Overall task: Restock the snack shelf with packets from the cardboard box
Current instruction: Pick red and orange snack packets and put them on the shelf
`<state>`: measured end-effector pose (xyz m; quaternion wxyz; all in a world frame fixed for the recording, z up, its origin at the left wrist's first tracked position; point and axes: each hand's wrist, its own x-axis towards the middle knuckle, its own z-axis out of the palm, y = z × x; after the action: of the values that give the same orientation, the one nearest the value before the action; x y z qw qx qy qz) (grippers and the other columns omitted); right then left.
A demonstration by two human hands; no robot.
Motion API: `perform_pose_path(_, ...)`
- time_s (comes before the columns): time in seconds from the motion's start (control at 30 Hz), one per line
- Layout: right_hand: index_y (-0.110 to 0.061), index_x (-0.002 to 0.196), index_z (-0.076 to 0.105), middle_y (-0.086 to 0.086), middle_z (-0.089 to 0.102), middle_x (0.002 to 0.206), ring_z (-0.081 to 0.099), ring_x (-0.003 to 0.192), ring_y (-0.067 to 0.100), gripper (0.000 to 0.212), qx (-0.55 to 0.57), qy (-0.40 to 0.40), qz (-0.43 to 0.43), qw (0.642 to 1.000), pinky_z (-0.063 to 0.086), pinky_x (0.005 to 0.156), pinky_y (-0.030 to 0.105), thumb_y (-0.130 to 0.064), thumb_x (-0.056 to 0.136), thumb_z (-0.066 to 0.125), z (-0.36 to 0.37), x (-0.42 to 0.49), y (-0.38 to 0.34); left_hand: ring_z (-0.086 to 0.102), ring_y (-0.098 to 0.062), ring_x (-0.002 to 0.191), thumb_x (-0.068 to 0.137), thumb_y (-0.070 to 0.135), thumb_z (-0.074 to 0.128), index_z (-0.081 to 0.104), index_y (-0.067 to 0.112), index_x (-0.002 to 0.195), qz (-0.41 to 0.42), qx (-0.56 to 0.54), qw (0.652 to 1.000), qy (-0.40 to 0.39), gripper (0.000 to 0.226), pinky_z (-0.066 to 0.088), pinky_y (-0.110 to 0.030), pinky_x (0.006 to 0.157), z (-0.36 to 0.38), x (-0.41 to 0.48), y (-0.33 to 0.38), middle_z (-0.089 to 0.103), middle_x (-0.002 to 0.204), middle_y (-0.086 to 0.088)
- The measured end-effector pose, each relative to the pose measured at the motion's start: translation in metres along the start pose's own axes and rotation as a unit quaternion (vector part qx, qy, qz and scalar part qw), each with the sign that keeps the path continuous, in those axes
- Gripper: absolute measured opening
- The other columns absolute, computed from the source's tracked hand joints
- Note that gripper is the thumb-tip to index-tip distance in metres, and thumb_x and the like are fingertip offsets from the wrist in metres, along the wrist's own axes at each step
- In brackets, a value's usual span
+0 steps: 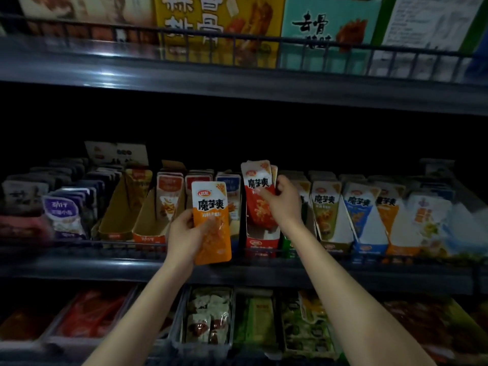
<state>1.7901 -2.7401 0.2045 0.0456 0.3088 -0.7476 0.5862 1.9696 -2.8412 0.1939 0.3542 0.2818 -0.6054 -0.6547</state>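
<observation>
My left hand (pixel 182 235) holds an orange-and-white snack packet (pixel 211 223) upright in front of the middle shelf. My right hand (pixel 284 200) grips a small stack of red-and-white packets (pixel 257 194) standing over a red display carton (pixel 262 243) on that shelf. The two hands are side by side, a short gap apart. The cardboard box is not in view.
The middle shelf (pixel 105 265) carries a row of open display cartons: two nearly bare orange ones (pixel 148 228) to the left, fuller green, blue and orange ones (pixel 367 215) to the right. A railed upper shelf (pixel 237 75) overhangs. Bins of packets (pixel 208 318) sit below.
</observation>
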Motion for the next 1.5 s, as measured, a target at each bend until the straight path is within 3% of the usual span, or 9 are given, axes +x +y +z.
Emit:
perform_pose_path(0.17,-0.009,0.125,0.056,0.006,0.061,0.125,0.051,0.122,0.018,0.048,-0.006,0.021,-0.015,1.000,0.045,0.097,0.036,-0.034,0.085,0.068,0.007,0.000,0.000,0.066,-0.017,0.089,0.088,0.015,0.067,0.061,0.021,0.101,-0.016,-0.021,1.000,-0.003,0.016,0.053,-0.033,0.070,-0.008,0.003,-0.009,0.069,0.099,0.001)
perform_pose_path(0.43,-0.011,0.096,0.060,0.006,0.067,0.094,0.063,0.091,0.024,0.031,-0.017,0.054,0.010,0.998,0.051,0.074,0.037,-0.038,0.084,0.069,-0.004,0.000,0.003,0.068,-0.015,0.084,0.088,0.010,0.066,0.062,0.020,0.097,-0.021,-0.039,0.999,-0.003,0.014,0.052,-0.030,0.064,-0.011,0.000,-0.015,0.070,0.093,0.002)
perform_pose_path(0.7,-0.008,0.095,0.061,0.004,0.068,0.088,0.063,0.081,0.020,0.030,-0.110,0.051,-0.032,0.992,0.045,0.063,0.031,-0.037,0.087,0.066,0.002,0.003,0.003,0.068,-0.017,0.086,0.088,0.012,0.066,0.062,0.020,0.097,-0.024,-0.042,0.999,-0.007,0.012,0.053,-0.032,0.066,-0.004,-0.003,-0.015,0.070,0.095,0.001)
perform_pose_path(0.87,-0.019,0.113,0.059,-0.015,0.059,0.094,0.057,0.090,0.006,0.034,-0.097,-0.017,-0.012,0.995,0.046,0.076,0.027,-0.030,0.083,0.071,-0.010,-0.017,0.018,0.065,-0.012,0.086,0.090,0.014,0.065,0.060,0.027,0.092,-0.014,-0.020,1.000,-0.014,0.013,0.052,-0.033,0.072,-0.004,-0.004,-0.017,0.068,0.093,0.006)
perform_pose_path(0.97,-0.019,0.125,0.053,-0.008,0.061,0.112,0.058,0.104,0.012,0.051,-0.083,-0.073,0.020,0.994,0.046,0.085,0.028,-0.021,0.080,0.075,-0.020,-0.022,0.024,0.064,-0.017,0.093,0.089,0.016,0.065,0.060,0.028,0.093,-0.020,-0.003,1.000,-0.013,0.013,0.051,-0.041,0.085,-0.005,-0.003,-0.021,0.067,0.097,0.006)
perform_pose_path(1.13,-0.017,0.132,0.051,0.001,0.059,0.126,0.057,0.114,0.021,0.059,-0.097,-0.100,0.074,0.987,0.049,0.095,0.041,-0.019,0.079,0.076,-0.030,-0.011,0.017,0.066,-0.019,0.093,0.088,0.015,0.066,0.063,0.019,0.103,-0.028,0.002,1.000,-0.012,0.016,0.054,-0.044,0.085,-0.007,-0.005,-0.024,0.069,0.098,0.003)
perform_pose_path(1.23,-0.016,0.124,0.057,0.002,0.063,0.116,0.061,0.104,0.022,0.047,-0.141,-0.117,0.056,0.981,0.052,0.088,0.041,-0.015,0.080,0.074,-0.034,-0.002,0.006,0.067,-0.021,0.091,0.088,0.015,0.067,0.063,0.017,0.105,-0.037,-0.004,0.999,-0.008,0.018,0.055,-0.045,0.082,-0.009,-0.004,-0.024,0.070,0.099,0.001)
perform_pose_path(1.37,-0.018,0.130,0.056,0.001,0.062,0.124,0.059,0.108,0.022,0.051,-0.284,-0.138,-0.040,0.948,0.046,0.078,0.026,-0.016,0.082,0.073,-0.037,0.007,-0.007,0.068,-0.020,0.090,0.088,0.014,0.066,0.062,0.015,0.109,-0.044,-0.019,0.999,-0.009,0.020,0.056,-0.042,0.076,-0.009,-0.003,-0.022,0.070,0.100,-0.001)
perform_pose_path(1.5,-0.017,0.124,0.060,0.003,0.064,0.121,0.061,0.105,0.022,0.038,-0.292,-0.117,-0.103,0.944,0.045,0.075,0.025,-0.013,0.086,0.066,-0.033,0.010,-0.009,0.068,-0.019,0.088,0.089,0.013,0.065,0.062,0.016,0.106,-0.034,-0.025,0.999,-0.014,0.018,0.056,-0.039,0.073,-0.008,-0.004,-0.021,0.070,0.099,0.000)
